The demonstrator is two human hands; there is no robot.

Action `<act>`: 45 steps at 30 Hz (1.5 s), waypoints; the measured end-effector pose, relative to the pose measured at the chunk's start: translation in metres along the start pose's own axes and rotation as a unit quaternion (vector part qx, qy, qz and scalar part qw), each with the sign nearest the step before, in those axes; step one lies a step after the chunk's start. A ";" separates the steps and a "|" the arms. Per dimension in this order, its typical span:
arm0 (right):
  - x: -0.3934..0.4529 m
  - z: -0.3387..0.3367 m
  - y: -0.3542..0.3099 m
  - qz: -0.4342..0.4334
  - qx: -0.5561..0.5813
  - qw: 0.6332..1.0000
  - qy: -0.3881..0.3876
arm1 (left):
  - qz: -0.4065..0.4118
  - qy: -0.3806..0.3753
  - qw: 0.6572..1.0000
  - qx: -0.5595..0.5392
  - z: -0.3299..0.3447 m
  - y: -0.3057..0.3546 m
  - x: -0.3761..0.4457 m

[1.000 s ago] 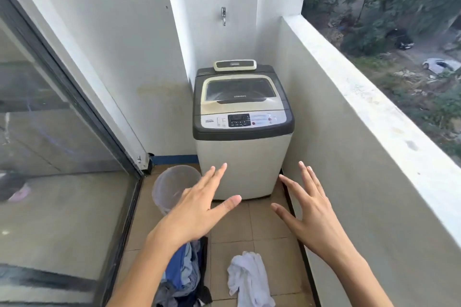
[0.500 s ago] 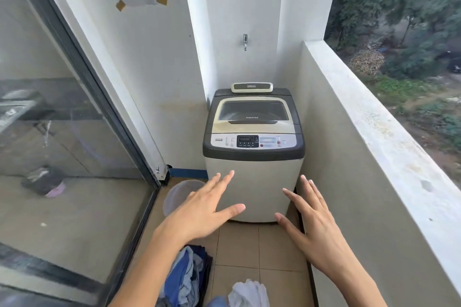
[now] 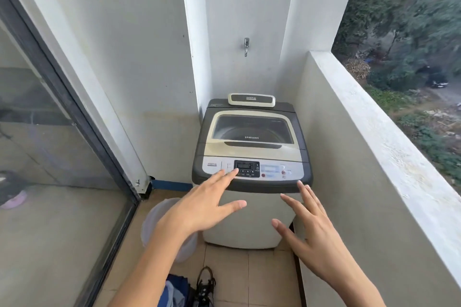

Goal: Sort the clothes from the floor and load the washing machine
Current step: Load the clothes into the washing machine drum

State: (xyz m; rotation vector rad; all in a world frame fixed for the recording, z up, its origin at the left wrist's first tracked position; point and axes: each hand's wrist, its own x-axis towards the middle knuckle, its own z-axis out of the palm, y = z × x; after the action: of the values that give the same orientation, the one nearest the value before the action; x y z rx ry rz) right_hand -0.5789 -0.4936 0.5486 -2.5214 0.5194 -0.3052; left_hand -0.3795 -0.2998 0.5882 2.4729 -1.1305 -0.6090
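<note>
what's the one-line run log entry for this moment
phase: reaching for washer | lid: closed | left hand: open, empty | right hand: open, empty | clothes: on floor

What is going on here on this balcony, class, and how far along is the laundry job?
A person stands facing a top-loading washing machine with both hands out, empty and fingers spread. The left hand hovers near the control panel; the right hand is by the machine's front right corner. The lid is shut. Some clothes lie on the floor beside a pale bucket, so loading has not begun.
</note>
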 end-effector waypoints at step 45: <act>0.385 0.122 0.172 0.037 -0.104 0.984 -0.142 | -0.048 -0.101 0.983 0.147 0.026 -0.099 0.407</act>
State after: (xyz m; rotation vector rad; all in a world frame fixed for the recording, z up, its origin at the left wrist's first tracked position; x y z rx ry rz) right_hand -0.2453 -0.7339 0.3941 -2.6763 0.5531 0.1429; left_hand -0.0913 -0.5572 0.4232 2.7790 -1.2620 -0.7869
